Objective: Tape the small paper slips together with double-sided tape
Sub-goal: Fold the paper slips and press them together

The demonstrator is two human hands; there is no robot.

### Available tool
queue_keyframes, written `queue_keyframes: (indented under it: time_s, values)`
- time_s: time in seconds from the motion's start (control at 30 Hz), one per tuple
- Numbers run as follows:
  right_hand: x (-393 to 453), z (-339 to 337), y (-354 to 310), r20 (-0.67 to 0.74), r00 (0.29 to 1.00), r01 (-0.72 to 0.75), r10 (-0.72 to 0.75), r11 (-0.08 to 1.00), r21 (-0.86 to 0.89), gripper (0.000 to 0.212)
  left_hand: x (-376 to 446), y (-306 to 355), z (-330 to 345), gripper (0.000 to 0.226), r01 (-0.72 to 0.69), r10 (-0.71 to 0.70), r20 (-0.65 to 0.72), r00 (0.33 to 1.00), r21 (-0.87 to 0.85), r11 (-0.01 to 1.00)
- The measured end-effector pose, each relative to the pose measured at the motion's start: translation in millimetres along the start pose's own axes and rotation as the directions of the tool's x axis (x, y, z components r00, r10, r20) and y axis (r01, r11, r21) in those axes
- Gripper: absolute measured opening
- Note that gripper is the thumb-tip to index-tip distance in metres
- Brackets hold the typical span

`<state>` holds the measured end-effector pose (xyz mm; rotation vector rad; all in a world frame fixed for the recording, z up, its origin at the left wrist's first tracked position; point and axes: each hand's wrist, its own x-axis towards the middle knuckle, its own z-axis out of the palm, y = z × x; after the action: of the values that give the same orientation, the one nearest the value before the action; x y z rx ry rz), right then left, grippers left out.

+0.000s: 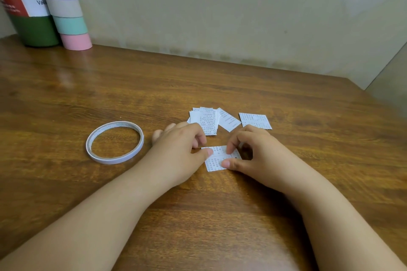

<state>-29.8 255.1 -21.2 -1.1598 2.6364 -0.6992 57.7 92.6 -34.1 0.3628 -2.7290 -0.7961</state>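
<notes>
A small printed paper slip [217,159] lies flat on the wooden table [220,215] between both hands. My left hand [180,149] holds its left edge down with the thumb tip, fingers curled above it. My right hand [253,156] pinches the slip's right side with thumb and index finger. Just beyond the hands lies a loose pile of slips [204,119], with one tilted slip [228,119] and one separate slip [255,120] to the right. A thin roll of double-sided tape [115,142] lies flat to the left of my left hand.
A green cylinder with a red and white label [28,6] and a tube with purple, teal and pink bands [66,6] stand at the back left corner. A beige wall [220,17] runs along the table's far edge.
</notes>
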Motion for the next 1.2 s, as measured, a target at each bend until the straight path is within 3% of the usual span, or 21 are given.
queue_keyframes:
  time_s: [0.13, 0.37, 0.47, 0.63, 0.73, 0.87, 0.97, 1.03, 1.2]
  values:
    - [1, 0, -2, 0.012, 1.000, -0.021, 0.021, 0.999, -0.025, 0.028, 1, -4, -4, 0.019, 0.005, -0.010, -0.050, 0.999, -0.101, 0.995]
    - [0, 0, 1, 0.008, 1.000, -0.010, 0.010, 0.999, 0.039, 0.016, 3, -8, -6, 0.015, 0.027, -0.041, -0.095, 0.995, -0.147, 0.989]
    - [-2, -3, 5, -0.108, 0.994, 0.003, 0.017, 0.984, 0.177, 0.017, 5, -10, -8, 0.013, 0.043, -0.068, -0.120, 0.990, -0.200, 0.979]
    - [12, -22, 21, -0.357, 0.882, -0.158, 0.307, 0.907, 0.391, 0.023, 7, -11, -10, 0.010, 0.053, -0.083, -0.128, 0.988, -0.228, 0.972]
    - [26, -30, 31, -0.371, 0.829, -0.325, 0.419, 0.900, 0.291, 0.026, 7, -10, -11, 0.010, 0.053, -0.083, -0.121, 0.989, -0.230, 0.972]
    - [39, -29, 41, -0.345, 0.853, -0.386, 0.391, 0.919, 0.084, 0.011, 7, -10, -12, 0.012, 0.043, -0.075, -0.131, 0.989, -0.234, 0.971]
    - [43, -24, 39, -0.342, 0.856, -0.464, 0.389, 0.868, -0.175, 0.014, 9, -11, -13, 0.012, 0.035, -0.073, -0.153, 0.986, -0.235, 0.971]
    - [42, -22, 30, -0.367, 0.870, -0.435, 0.331, 0.864, -0.254, 0.021, 10, -12, -13, 0.012, 0.033, -0.073, -0.166, 0.984, -0.227, 0.973]
    - [40, -15, -15, -0.298, 0.955, -0.061, 0.015, 0.987, -0.147, 0.027, 8, -10, -21, 0.013, 0.044, -0.061, -0.184, 0.981, -0.095, 0.994]
